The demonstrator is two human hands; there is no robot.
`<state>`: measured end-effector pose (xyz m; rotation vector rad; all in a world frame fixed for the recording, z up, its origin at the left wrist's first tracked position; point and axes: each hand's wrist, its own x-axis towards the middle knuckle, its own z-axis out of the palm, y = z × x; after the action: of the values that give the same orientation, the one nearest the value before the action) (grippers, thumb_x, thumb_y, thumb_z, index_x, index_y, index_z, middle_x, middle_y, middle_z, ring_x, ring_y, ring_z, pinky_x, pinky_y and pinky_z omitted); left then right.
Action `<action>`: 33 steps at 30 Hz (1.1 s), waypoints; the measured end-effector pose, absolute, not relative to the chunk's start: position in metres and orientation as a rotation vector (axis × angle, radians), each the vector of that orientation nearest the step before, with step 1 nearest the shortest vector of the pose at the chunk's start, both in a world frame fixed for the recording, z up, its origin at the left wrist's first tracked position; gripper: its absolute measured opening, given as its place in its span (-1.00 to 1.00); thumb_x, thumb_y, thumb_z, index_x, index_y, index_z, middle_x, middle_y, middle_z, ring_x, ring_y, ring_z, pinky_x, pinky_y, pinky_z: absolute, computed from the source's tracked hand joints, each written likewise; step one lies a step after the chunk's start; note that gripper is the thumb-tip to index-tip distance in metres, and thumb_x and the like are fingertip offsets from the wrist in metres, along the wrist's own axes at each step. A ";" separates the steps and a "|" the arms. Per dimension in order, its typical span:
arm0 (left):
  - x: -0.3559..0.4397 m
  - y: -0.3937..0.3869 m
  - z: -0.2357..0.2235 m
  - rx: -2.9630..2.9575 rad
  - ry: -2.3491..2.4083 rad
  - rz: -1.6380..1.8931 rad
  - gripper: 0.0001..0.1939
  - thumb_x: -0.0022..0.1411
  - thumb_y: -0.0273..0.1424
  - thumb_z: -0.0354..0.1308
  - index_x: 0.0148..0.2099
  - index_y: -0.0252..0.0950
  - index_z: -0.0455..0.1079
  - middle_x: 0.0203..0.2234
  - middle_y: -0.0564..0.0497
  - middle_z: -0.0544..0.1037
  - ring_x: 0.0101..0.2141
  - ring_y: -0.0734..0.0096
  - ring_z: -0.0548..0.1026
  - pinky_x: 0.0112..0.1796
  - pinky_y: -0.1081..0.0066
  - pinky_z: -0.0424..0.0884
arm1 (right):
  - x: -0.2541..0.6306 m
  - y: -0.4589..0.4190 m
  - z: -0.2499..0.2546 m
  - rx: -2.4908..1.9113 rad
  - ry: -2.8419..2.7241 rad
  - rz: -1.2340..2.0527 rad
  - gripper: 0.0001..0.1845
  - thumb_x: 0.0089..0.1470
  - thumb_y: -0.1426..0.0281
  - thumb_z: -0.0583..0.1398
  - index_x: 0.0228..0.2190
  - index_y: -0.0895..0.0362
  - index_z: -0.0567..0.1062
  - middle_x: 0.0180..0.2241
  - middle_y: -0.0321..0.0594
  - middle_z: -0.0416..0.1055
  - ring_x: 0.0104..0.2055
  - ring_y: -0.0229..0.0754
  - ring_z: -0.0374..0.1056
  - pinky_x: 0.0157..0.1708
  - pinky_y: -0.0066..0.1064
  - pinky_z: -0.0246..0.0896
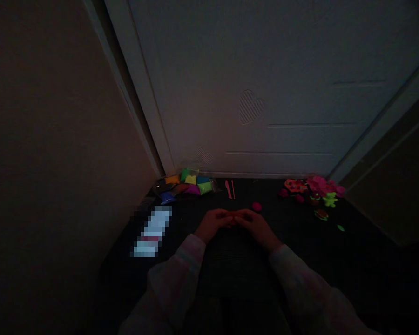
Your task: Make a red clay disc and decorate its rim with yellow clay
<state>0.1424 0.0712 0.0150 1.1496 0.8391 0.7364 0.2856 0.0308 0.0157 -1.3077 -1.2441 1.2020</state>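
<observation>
Bright clay packets (192,189) lie behind the grip, to its left. The left hand (214,221) pinches one side of a red clay lump (233,217). A pink knife (228,189) lies behind that. The right hand (253,224) pinches the other side, with a pink disc (256,206) just behind. A yellow-green bear (330,200) is far right of the grip.

Seemingly a home: heart-embossed panel (209,93) (dimly lit), toylike yellow-green figure (330,200).
</observation>
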 end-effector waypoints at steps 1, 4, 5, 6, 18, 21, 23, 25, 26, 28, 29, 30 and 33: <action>0.143 0.071 0.016 1.145 0.838 0.736 -0.78 -0.19 -0.40 0.21 -0.41 -0.41 0.38 -0.54 -0.01 0.47 -0.46 0.45 0.42 -0.40 0.43 0.30 | 0.286 0.030 0.016 -1.321 -1.248 1.199 -0.71 -0.26 0.27 0.18 -0.42 0.16 0.40 -0.44 -0.26 0.40 -0.36 -0.23 0.30 -0.33 -0.38 0.14; 0.143 0.069 0.018 1.122 0.841 0.748 -0.76 -0.18 -0.38 0.21 -0.40 -0.42 0.38 -0.54 -0.03 0.48 -0.48 0.45 0.42 -0.41 0.42 0.31 | 0.285 0.030 0.017 -1.334 -1.251 1.195 -0.71 -0.24 0.26 0.16 -0.41 0.15 0.39 -0.44 -0.26 0.41 -0.36 -0.22 0.30 -0.34 -0.38 0.14; 0.144 0.069 0.018 1.116 0.844 0.760 -0.75 -0.19 -0.37 0.21 -0.40 -0.42 0.38 -0.56 -0.03 0.47 -0.50 0.45 0.42 -0.42 0.42 0.31 | 0.286 0.030 0.017 -1.343 -1.253 1.191 -0.71 -0.23 0.25 0.16 -0.40 0.15 0.40 -0.44 -0.26 0.41 -0.36 -0.22 0.30 -0.34 -0.38 0.15; 0.144 0.069 0.019 1.107 0.848 0.776 -0.74 -0.20 -0.37 0.22 -0.41 -0.43 0.38 -0.57 -0.03 0.47 -0.50 0.45 0.41 -0.43 0.42 0.31 | 0.286 0.030 0.018 -1.356 -1.256 1.185 -0.69 -0.23 0.25 0.16 -0.39 0.15 0.40 -0.43 -0.25 0.41 -0.35 -0.21 0.30 -0.35 -0.38 0.14; 0.144 0.073 0.010 0.947 0.785 0.919 -0.71 -0.18 -0.38 0.21 -0.33 -0.40 0.35 -0.40 -0.07 0.47 -0.41 0.45 0.42 -0.35 0.42 0.31 | 0.286 0.029 0.020 -1.422 -1.187 1.125 -0.65 -0.27 0.19 0.17 -0.42 0.16 0.39 -0.49 -0.25 0.40 -0.42 -0.21 0.29 -0.39 -0.37 0.14; 0.144 0.072 0.011 0.993 0.726 0.841 -0.64 -0.20 -0.39 0.22 -0.26 -0.39 0.35 -0.36 -0.08 0.47 -0.38 0.44 0.42 -0.33 0.43 0.30 | 0.283 0.029 0.017 -1.359 -1.129 1.161 -0.64 -0.30 0.18 0.19 -0.40 0.12 0.37 -0.44 -0.25 0.41 -0.37 -0.20 0.31 -0.35 -0.37 0.16; 0.144 0.071 0.010 1.066 0.735 0.779 -0.65 -0.21 -0.38 0.22 -0.29 -0.42 0.37 -0.40 -0.08 0.48 -0.40 0.44 0.41 -0.34 0.44 0.30 | 0.282 0.029 0.015 -1.344 -1.140 1.166 -0.63 -0.30 0.19 0.19 -0.39 0.12 0.36 -0.40 -0.23 0.40 -0.34 -0.19 0.31 -0.33 -0.37 0.16; 0.144 0.071 0.008 1.128 0.785 0.758 -0.68 -0.21 -0.36 0.22 -0.33 -0.42 0.39 -0.45 -0.05 0.48 -0.43 0.45 0.41 -0.38 0.45 0.30 | 0.281 0.029 0.015 -1.374 -1.204 1.141 -0.63 -0.26 0.18 0.17 -0.36 0.12 0.37 -0.36 -0.21 0.40 -0.31 -0.18 0.30 -0.32 -0.37 0.16; 0.144 0.071 0.007 1.156 0.804 0.744 -0.70 -0.21 -0.36 0.22 -0.35 -0.42 0.40 -0.48 -0.04 0.48 -0.45 0.45 0.41 -0.39 0.45 0.30 | 0.281 0.028 0.015 -1.402 -1.246 1.108 -0.64 -0.24 0.18 0.16 -0.36 0.11 0.38 -0.35 -0.21 0.40 -0.30 -0.18 0.30 -0.32 -0.37 0.16; 0.145 0.071 0.007 1.219 0.818 0.691 -0.74 -0.21 -0.35 0.21 -0.41 -0.41 0.40 -0.55 -0.01 0.47 -0.50 0.48 0.39 -0.43 0.45 0.29 | 0.282 0.028 0.015 -1.453 -1.348 1.027 -0.69 -0.21 0.19 0.13 -0.39 0.10 0.41 -0.38 -0.24 0.41 -0.32 -0.19 0.30 -0.32 -0.38 0.15; 0.145 0.070 0.008 1.248 0.817 0.663 -0.76 -0.21 -0.35 0.21 -0.44 -0.41 0.40 -0.57 0.01 0.46 -0.53 0.49 0.38 -0.44 0.45 0.29 | 0.282 0.027 0.015 -1.470 -1.399 0.988 -0.72 -0.19 0.20 0.12 -0.42 0.09 0.42 -0.40 -0.26 0.41 -0.34 -0.19 0.30 -0.33 -0.39 0.14; 0.145 0.070 0.009 1.274 0.817 0.639 -0.77 -0.21 -0.34 0.21 -0.46 -0.40 0.39 -0.59 0.02 0.46 -0.55 0.50 0.37 -0.45 0.45 0.29 | 0.282 0.027 0.015 -1.478 -1.446 0.950 -0.75 -0.17 0.21 0.11 -0.45 0.09 0.43 -0.43 -0.27 0.41 -0.36 -0.20 0.30 -0.34 -0.39 0.13; 0.144 0.069 0.013 1.323 0.841 0.609 -0.78 -0.22 -0.34 0.21 -0.49 -0.39 0.37 -0.62 0.05 0.44 -0.58 0.53 0.36 -0.45 0.45 0.28 | 0.282 0.026 0.015 -1.466 -1.502 0.871 -0.77 -0.12 0.23 0.07 -0.48 0.09 0.43 -0.47 -0.29 0.40 -0.39 -0.22 0.29 -0.37 -0.41 0.12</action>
<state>0.1444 0.0691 0.0131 1.3231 0.8408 0.6089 0.2817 0.0256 0.0149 -1.4663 -1.5016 0.8713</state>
